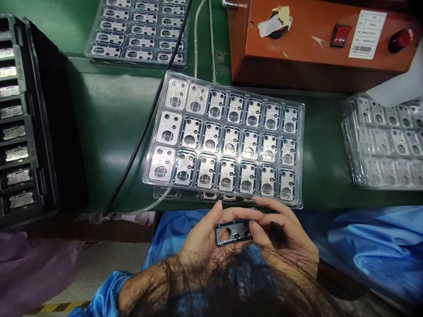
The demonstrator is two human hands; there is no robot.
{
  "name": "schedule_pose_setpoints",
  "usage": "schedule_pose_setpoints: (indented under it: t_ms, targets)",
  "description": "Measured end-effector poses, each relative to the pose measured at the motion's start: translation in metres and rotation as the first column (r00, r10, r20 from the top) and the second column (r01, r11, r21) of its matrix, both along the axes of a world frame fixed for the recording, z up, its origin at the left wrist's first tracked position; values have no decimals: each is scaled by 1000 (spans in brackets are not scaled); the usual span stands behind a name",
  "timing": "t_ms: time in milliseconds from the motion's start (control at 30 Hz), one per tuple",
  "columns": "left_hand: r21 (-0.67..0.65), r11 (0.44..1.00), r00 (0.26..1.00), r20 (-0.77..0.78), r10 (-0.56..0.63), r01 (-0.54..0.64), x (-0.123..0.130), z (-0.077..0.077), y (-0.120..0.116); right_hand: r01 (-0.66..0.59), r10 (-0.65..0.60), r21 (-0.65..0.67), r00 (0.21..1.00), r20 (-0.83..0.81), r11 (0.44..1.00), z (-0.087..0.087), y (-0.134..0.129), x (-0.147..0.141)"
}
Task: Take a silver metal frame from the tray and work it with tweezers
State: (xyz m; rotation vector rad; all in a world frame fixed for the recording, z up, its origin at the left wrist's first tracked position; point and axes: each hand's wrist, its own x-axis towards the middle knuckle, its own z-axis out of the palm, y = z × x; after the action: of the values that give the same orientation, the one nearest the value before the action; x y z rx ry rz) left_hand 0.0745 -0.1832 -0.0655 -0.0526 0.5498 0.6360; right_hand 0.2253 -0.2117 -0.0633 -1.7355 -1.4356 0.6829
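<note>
A small silver metal plate [235, 230] with a dark blue edge, a large round hole and smaller dark holes sits between my hands, in front of the bench edge. My left hand [201, 237] cradles it from the left, fingers behind it and thumb raised. The thumb of my right hand [291, 237] presses on its right end, with the other fingers curled round. Something dark shows in the right palm; I cannot make out whether it is an object or shadow. Just beyond my fingers lies a clear plastic tray [302, 149] of similar plates, some without the blue edge.
An orange control box [297, 66] with a red switch stands at the back right. A black cable [142, 136] crosses the green bench [105, 105]. More trays are at the back [139, 59] and right [350, 154]. A black rack [49, 176] of parts stands left.
</note>
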Motion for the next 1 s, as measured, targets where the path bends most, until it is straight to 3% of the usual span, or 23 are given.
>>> schedule_pose_setpoints:
  t_ms: [567,767,1000]
  targets:
    - [4,999,993,-108,-52,53,-2,12,6,-4,4,-15,1000,7,1000,4,2,0]
    - [40,999,997,-72,-21,24,1,8,3,-1,1,7,1000,6,1000,3,3,0]
    - [65,994,988,-137,-77,87,2,-1,2,8,-7,18,1000,-3,1000,1,2,-1]
